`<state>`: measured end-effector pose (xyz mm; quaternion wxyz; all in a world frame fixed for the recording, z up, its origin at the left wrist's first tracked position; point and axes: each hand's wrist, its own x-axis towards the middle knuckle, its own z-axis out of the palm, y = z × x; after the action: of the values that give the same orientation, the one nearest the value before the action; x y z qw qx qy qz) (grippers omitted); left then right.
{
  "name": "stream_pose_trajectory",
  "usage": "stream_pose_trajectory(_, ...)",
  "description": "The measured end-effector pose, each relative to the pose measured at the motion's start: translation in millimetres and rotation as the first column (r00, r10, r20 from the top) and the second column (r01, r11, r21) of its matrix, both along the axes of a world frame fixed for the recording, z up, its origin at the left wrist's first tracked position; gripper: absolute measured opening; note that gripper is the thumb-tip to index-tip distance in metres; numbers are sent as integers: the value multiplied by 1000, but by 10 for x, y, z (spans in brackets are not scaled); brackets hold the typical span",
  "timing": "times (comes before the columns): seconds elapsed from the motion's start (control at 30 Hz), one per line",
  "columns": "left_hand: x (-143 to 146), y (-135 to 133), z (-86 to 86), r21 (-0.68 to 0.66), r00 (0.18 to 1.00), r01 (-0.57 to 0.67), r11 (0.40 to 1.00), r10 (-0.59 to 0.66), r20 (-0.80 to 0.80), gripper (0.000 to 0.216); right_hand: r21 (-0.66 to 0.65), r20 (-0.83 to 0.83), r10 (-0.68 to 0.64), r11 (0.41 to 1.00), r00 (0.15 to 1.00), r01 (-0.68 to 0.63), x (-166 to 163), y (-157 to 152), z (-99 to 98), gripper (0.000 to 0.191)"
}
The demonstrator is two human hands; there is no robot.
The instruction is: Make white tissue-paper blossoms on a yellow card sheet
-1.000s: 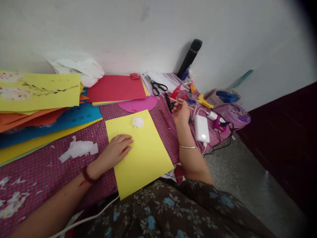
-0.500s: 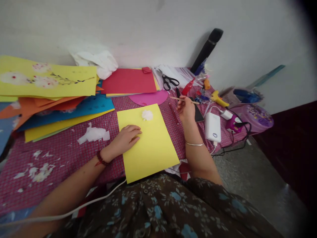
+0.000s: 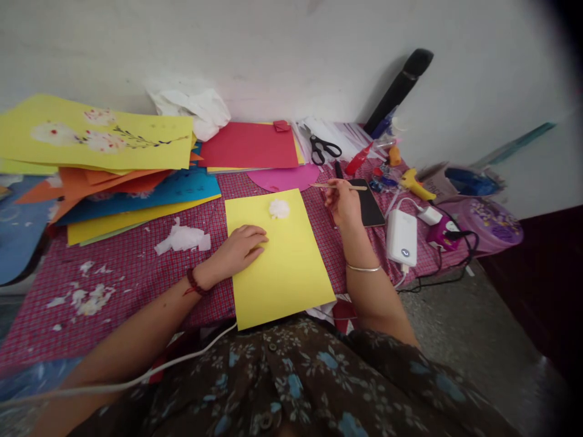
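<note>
Tabletop [image 3: 136, 273]: red-checked cloth against a white wall, littered with white tissue scraps
Yellow card sheet [image 3: 291, 273]: lies flat in front of the person, its near edge apparently reaching past the table's edge toward the lap
Tissue tuft [image 3: 279, 209]: small white ball on the sheet near its far edge; whether it is stuck down cannot be told
Left hand [image 3: 239, 246]: palm down, fingers relaxed, resting on the sheet's left edge and gripping nothing
Right hand [image 3: 342, 203]: thumb and fingers pinched on a thin wooden stick [image 3: 353, 187], held just right of the sheet and just left of a black phone [image 3: 370, 206]
To the right: white power bank [image 3: 401, 237] with cables, yellow glue gun [image 3: 414, 184], scissors [image 3: 324, 149] further back
To the left: stack of coloured card [image 3: 136, 188], torn tissue [image 3: 182, 238] just beside the left wrist
Risk: the sheet is pinned only at one edge, so a nudge from the right forearm could swing it or tip it off the table; the tuft looks light enough to roll away; the stick's tip could catch the phone or the cables
</note>
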<state>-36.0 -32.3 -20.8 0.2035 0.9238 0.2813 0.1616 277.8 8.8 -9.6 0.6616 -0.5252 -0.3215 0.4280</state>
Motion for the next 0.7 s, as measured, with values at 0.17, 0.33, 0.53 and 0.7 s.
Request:
stream_pose_trajectory(0.17,3,-4,10,-6,1000,-3,1000,3,2,25,78,82,129,988,988,-135,-149,-71,56,21)
stream_pose_trajectory(0.33,14,-9,28,-15,1000,-4,1000,4,5,24,109,246,398,895,884,-434,-421,-237,101,32)
stream_pose_trajectory(0.53,28,-10,34,-12,1000,-5,1000,5,10,24,84,418,450,846,789,-527,-591,-342,103,40)
stream_pose_trajectory(0.7,29,-19,51,-8,1000,0,1000,1,8,23,59,511,424,850,747,-523,-573,-346,79,39)
